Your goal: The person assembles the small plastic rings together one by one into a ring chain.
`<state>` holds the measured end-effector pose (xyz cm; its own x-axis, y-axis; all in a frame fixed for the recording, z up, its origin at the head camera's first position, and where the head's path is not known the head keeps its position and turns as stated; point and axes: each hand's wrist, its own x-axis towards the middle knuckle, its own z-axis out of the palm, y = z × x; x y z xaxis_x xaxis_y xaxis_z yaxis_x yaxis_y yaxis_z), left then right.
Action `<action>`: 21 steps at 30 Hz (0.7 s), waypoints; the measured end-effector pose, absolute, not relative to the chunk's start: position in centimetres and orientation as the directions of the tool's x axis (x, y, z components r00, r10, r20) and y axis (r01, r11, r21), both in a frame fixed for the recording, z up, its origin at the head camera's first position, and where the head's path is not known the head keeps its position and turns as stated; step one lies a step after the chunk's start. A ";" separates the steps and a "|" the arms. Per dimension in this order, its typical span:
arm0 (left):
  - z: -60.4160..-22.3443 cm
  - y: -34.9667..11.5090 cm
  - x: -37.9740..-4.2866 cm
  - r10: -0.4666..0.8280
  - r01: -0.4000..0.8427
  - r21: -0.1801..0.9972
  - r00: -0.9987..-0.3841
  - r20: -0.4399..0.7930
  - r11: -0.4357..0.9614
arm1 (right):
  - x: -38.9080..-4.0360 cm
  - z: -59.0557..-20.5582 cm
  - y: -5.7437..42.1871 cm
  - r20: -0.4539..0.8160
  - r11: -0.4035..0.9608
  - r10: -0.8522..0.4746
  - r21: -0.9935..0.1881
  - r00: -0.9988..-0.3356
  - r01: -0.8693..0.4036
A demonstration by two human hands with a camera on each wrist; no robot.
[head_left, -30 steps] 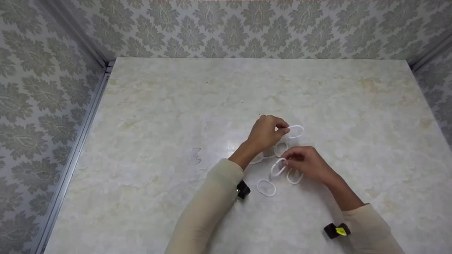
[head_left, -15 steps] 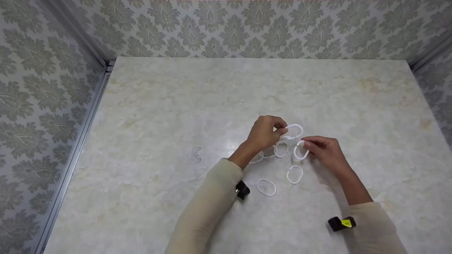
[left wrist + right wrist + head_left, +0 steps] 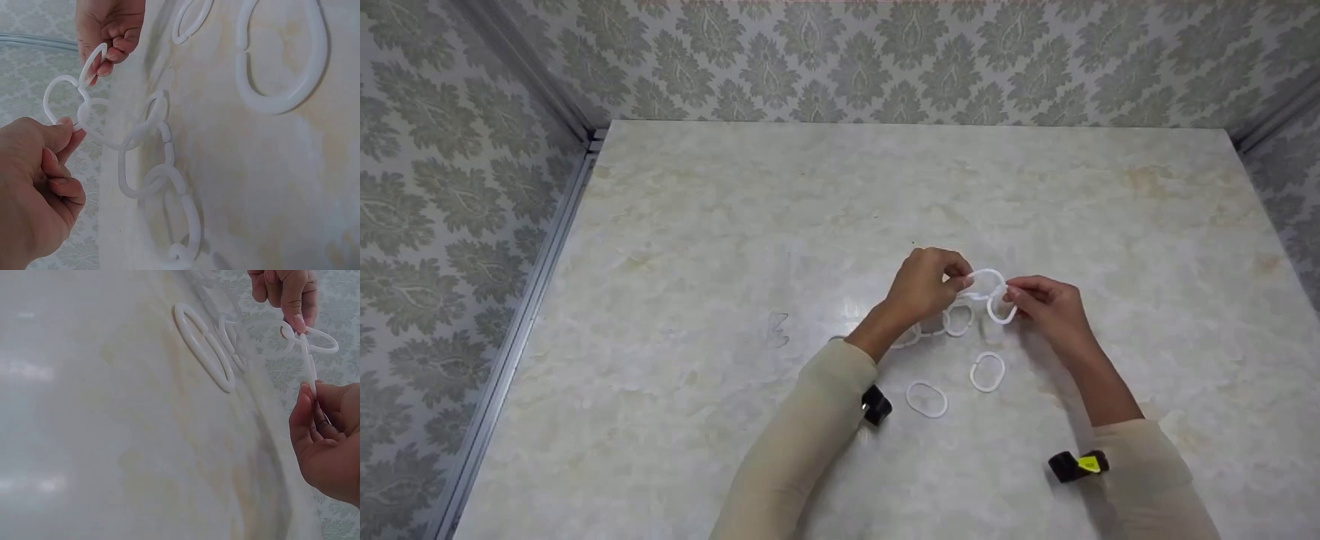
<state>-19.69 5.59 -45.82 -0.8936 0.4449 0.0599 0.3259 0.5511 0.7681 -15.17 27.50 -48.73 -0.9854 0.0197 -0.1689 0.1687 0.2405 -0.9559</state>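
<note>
Thumb and fingers of the left hand (image 3: 926, 283) pinch a white oval plastic link (image 3: 47, 95), which belongs to a chain of several linked ones. That chain (image 3: 122, 174) trails down to the table, partly covered by the left forearm in the head view. Between its thumb and fingertips the right hand (image 3: 1050, 311) holds another link (image 3: 991, 309). This link touches or overlaps the one at the left hand; whether the two are hooked cannot be told. Small gaps show in some links.
Two loose links lie nearer the front, one link (image 3: 909, 395) to the left and the other link (image 3: 972, 373) to the right. A marbled table (image 3: 720, 225) bears everything, with patterned wallpaper (image 3: 855, 67) behind it. A faint zigzag-edged mark (image 3: 774, 330) shows left of the hands.
The right hand has carried its link up and to the right, away from the loose links, until it met the link at the left hand. The left hand has hardly moved.
</note>
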 end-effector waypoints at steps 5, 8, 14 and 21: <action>-45.8 5.6 -19.7 0.447 0.315 0.773 -0.893 0.046 0.551 | -15.3 -48.5 27.4 -0.190 0.257 0.000 -0.949 -0.982 0.183; -45.7 5.7 -19.7 0.440 0.305 0.763 -0.898 0.030 0.570 | -15.5 -48.5 27.3 -0.208 0.271 -0.016 -0.942 -0.978 0.196; -45.6 5.8 -19.7 0.430 0.285 0.757 -0.903 0.005 0.588 | -15.6 -48.4 27.2 -0.220 0.268 -0.043 -0.942 -0.974 0.201; -45.7 5.9 -19.5 0.473 0.304 0.746 -0.881 -0.018 0.593 | -15.5 -47.6 27.4 -0.153 0.210 0.011 -0.966 -0.988 0.151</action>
